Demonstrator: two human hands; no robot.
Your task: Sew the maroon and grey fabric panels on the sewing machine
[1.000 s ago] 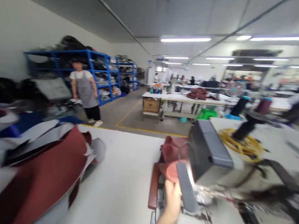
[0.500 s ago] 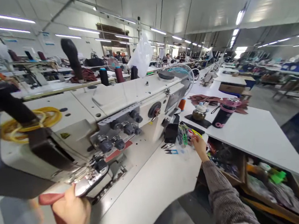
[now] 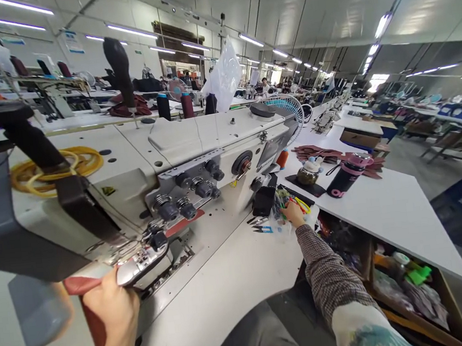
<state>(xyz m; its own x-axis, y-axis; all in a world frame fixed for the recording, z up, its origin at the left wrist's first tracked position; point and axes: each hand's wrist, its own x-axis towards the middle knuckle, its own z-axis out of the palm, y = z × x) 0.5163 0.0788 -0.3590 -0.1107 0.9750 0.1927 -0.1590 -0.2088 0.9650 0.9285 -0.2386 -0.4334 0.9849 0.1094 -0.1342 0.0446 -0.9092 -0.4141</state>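
Observation:
My left hand is closed round a reddish-brown leather-like piece beside the metal work arm and needle area of a large white sewing machine. A part of that piece stretches left under the machine head. At the far right of the machine bed, my right hand reaches into a cluttered pile of small items and clear plastic. Its fingers are bunched together, the tips partly hidden among the items. Blue-handled thread snips lie just left of it, and yellow-handled scissors just right.
A pink-and-black bottle and a small jar stand on the white side table. Brown cut pieces lie behind them. Below, an open drawer box holds mixed items. An orange thread spool stands by the machine.
My right hand has moved left and deeper into the pile, its fingers now lower among the items. My left hand stays on the leather-like piece. The camera view has shifted slightly.

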